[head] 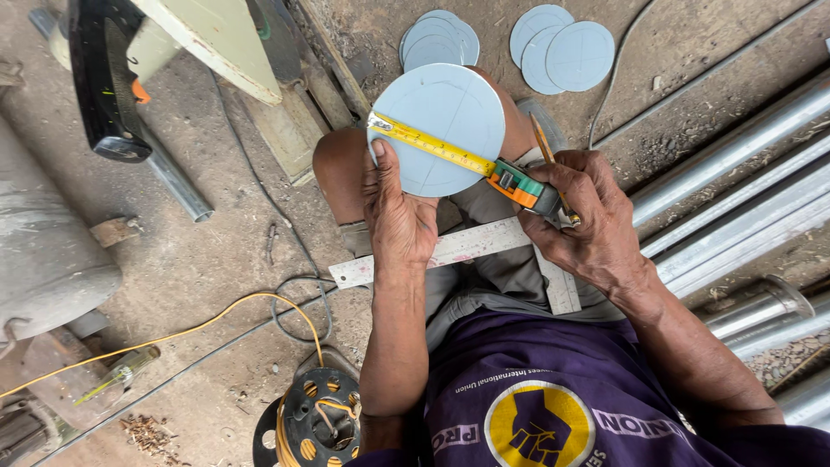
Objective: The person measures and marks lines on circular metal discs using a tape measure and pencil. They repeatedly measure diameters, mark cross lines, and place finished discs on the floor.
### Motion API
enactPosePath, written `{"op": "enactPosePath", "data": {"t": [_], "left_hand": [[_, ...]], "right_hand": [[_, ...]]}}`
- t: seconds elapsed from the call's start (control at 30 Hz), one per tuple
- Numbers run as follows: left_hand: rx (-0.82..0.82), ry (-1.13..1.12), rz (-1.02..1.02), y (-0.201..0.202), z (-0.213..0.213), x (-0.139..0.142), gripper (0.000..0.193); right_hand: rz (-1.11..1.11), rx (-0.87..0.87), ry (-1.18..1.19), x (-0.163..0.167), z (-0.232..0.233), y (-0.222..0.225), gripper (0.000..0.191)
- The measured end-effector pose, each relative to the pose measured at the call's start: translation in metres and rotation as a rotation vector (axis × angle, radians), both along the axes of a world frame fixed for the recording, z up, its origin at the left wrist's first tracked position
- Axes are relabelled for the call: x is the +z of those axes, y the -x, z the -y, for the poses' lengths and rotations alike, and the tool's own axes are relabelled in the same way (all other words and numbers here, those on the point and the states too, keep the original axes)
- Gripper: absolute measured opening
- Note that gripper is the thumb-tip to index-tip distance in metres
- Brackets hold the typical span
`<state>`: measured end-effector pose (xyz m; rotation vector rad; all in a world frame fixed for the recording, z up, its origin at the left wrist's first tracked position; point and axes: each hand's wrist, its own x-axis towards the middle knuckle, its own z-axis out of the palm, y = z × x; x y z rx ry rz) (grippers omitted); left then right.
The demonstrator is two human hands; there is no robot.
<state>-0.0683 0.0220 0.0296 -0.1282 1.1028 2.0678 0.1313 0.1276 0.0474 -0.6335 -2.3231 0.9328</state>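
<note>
A round grey metal disc (454, 112) rests on my knees. My left hand (399, 216) holds the disc at its lower left edge, thumb pressing the yellow tape blade (430, 143) near its end hook. My right hand (588, 216) grips the green and orange tape measure case (521, 185) together with a pencil (545, 145) at the disc's lower right. The blade lies stretched across the disc. A steel carpenter's square (471, 245) lies across my lap beneath both hands.
More grey discs lie on the dirt floor in a stack (437, 39) and a group (562, 47). Galvanised pipes (735, 186) run along the right. A cable reel (320, 419) with yellow cord sits lower left, a machine (130, 60) upper left.
</note>
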Motion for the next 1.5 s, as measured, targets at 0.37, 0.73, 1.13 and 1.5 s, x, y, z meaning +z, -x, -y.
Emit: {"op": "enactPosePath", "data": {"t": [0.37,0.73,1.13,1.5], "left_hand": [[-0.071,-0.028,0.015,-0.009,-0.001,-0.042,0.027],[-0.092,-0.078,0.084,-0.022,-0.008,-0.054,0.015],[-0.175,-0.189,0.098,-0.023,-0.013,-0.042,0.028],[-0.199,-0.114,0.019,-0.023,-0.012,-0.048,0.029]], "right_hand": [[0.075,-0.049,-0.004,0.005,-0.002,-0.003,0.056],[0.070,-0.025,-0.036,0.009,-0.003,-0.005,0.056],[0.059,-0.044,-0.085,0.006,-0.002,-0.004,0.054],[0.066,-0.043,-0.060,0.007,-0.001,-0.003,0.054]]}}
